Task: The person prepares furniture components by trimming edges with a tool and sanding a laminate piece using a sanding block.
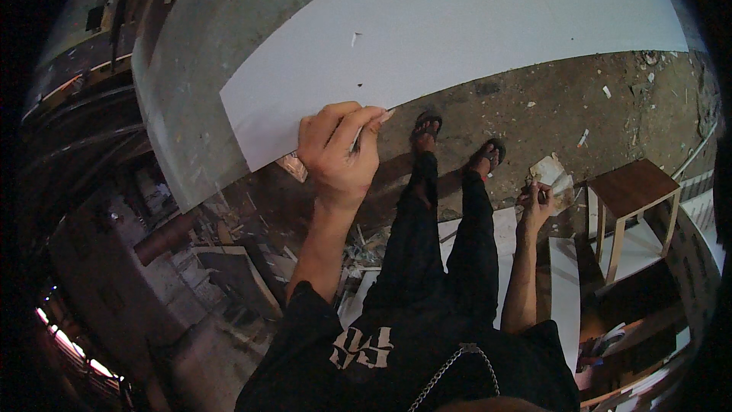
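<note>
A large white sheet or board [488,23] stretches across the top, its left end over a grey-green surface [191,99]. My left hand [339,149] is over the board's near edge, fingers pinched together; a small pale tip shows at the fingertips, too small to name. Lower and to the right, my right hand [537,202] hangs with curled fingers. A crumpled whitish paper or cloth [560,179] appears right beside its fingertips; whether the hand grips it or it lies on the floor behind, I cannot tell.
A small wooden stool [637,185] with a brown top stands at the right, near white panels [564,278]. Scraps litter the dirty floor [610,99]. Broken boards [240,278] lie at the lower left. A small white scrap [355,38] rests on the board.
</note>
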### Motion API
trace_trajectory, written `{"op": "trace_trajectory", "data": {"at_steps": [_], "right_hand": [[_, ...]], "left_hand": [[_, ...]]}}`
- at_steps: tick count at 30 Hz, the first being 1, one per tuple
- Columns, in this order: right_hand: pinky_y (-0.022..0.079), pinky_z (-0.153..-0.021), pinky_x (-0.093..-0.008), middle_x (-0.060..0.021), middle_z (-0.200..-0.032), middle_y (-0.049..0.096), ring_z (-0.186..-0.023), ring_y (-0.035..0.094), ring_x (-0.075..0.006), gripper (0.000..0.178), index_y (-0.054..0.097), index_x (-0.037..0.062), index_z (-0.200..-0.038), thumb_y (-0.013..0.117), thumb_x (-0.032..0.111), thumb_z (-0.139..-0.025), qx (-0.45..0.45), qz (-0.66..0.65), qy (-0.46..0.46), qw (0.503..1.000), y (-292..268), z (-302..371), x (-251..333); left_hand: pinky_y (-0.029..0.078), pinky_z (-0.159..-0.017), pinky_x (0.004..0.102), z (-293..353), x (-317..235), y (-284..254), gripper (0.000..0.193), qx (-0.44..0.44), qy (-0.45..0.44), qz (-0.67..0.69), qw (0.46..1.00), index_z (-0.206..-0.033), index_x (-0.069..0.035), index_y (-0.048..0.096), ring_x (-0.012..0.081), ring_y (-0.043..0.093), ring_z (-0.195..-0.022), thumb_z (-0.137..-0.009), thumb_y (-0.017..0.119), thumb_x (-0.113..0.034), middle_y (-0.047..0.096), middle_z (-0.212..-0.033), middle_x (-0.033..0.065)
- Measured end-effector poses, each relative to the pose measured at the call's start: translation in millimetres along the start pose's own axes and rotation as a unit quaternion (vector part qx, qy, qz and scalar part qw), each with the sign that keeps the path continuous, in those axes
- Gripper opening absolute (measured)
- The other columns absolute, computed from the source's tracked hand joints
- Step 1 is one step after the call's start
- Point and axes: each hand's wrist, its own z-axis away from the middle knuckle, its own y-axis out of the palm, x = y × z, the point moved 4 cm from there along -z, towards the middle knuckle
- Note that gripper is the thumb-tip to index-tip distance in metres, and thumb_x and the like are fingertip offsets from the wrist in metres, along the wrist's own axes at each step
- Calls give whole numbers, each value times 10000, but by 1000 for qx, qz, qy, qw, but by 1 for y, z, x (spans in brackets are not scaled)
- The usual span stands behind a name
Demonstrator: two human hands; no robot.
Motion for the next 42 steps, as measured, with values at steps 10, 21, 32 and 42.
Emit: {"op": "trace_trajectory", "data": {"at_steps": [10,21,32,42], "right_hand": [[439,-519,-252,-58,-747,622,-578,541,-98,210,548,45,-904,669,213,-939,3,22,4,1000,-3,-1,-3],[459,-526,-255,-88,-783,643,-592,556,-110,214,565,36,-941,660,227,-945,13,11,12,1000,-7,0,-6],[451,-505,-257,-62,-736,622,-563,549,-108,211,541,52,-900,674,212,-935,-10,5,5,1000,-6,1,-3],[438,-482,-245,-41,-679,595,-527,534,-98,204,526,72,-877,683,191,-928,-1,-6,-5,1000,-1,0,-5]], "left_hand": [[405,-633,326,-12,-4,-1,139,91,-101,-1,991,-805,-119,653,185,603,-701,-730,766,-84,629,-816,-18],[442,-620,335,-29,-2,-2,137,206,-171,16,963,-817,-73,631,201,583,-697,-758,753,-90,573,-785,28],[412,-670,360,-10,6,3,118,127,-43,33,990,-820,-85,611,210,536,-720,-783,723,-93,580,-861,19],[460,-671,303,9,23,-10,194,93,4,133,987,-873,-75,664,168,556,-752,-738,803,-66,621,-902,29]]}}
